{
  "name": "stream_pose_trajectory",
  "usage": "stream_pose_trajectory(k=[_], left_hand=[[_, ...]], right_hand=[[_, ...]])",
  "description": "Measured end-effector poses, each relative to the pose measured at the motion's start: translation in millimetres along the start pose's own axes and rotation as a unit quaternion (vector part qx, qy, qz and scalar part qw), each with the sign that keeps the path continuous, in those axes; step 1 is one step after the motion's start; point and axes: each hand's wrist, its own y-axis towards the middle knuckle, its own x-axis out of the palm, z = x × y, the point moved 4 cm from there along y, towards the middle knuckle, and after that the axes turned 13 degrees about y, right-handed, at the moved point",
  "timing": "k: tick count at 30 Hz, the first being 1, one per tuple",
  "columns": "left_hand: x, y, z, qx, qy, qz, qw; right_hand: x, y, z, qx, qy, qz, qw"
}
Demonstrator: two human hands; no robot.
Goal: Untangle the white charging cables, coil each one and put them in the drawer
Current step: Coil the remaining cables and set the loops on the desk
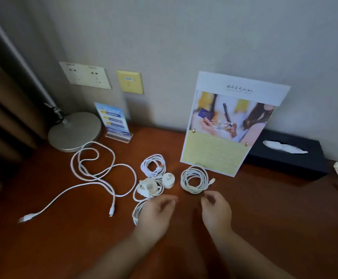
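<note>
Soft, even light is falling on the wall [184,37] beyond the left hand [158,211], while the curtain [2,97] far to its left is lying in shadow. Motion blur is smearing it and the right hand [214,208]; the frame's edges are bowing

Long white cable [94,176] lies loose & loopy on left. 4 neat coils nr it: back coil [151,172], right coil [193,189], middle coil [148,188] w/ plug, front coil [137,213] partly hidden.

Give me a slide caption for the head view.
Left hand and right hand over a desk by coiled white cables; one long cable lies loose.
</note>
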Motion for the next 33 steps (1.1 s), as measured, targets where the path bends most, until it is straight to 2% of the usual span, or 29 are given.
stream_pose_trajectory(k=[3,5,7,9,12,14,16,19,23,25,27,29,31,33], left_hand=[[-59,8,-24,-0.054,-0.015,0.133,0.989],[-97,11,-60,-0.105,0.048,0.204,0.972],[-130,11,-99,-0.164,0.135,0.227,0.951],[-152,13,-129,-0.207,0.213,0.189,0.936],[-163,28,-146,-0.150,0.315,0.110,0.931],[-152,40,-147,-0.092,0.325,0.039,0.940],[-132,47,-147,-0.087,0.294,-0.009,0.952],[-107,51,-150,-0.162,0.235,-0.018,0.958],[-96,57,-149,-0.158,0.335,-0.017,0.929],[-101,56,-146,-0.166,0.348,-0.025,0.922],[-111,53,-140,-0.173,0.263,-0.018,0.949],[-122,45,-129,-0.163,0.062,0.001,0.985],[-129,25,-109,-0.132,-0.105,-0.004,0.986],[-129,1,-87,-0.070,-0.184,-0.066,0.978]], right_hand=[[19,-18,-26,-0.049,0.010,-0.034,0.998],[35,-35,-38,-0.068,0.010,-0.080,0.994],[51,-54,-44,-0.082,-0.003,-0.131,0.988],[66,-72,-48,-0.095,-0.032,-0.169,0.981],[88,-98,-52,-0.121,-0.077,-0.228,0.963],[104,-116,-52,-0.131,-0.112,-0.278,0.945],[121,-132,-48,-0.119,-0.131,-0.323,0.930],[136,-143,-43,-0.077,-0.118,-0.341,0.929],[141,-138,-47,-0.041,-0.113,-0.325,0.938],[142,-132,-49,0.001,-0.094,-0.307,0.947],[146,-126,-54,0.030,-0.070,-0.290,0.954],[153,-120,-70,0.056,-0.020,-0.265,0.962],[163,-117,-90,0.122,0.064,-0.257,0.957],[175,-115,-113,0.192,0.144,-0.278,0.930]])
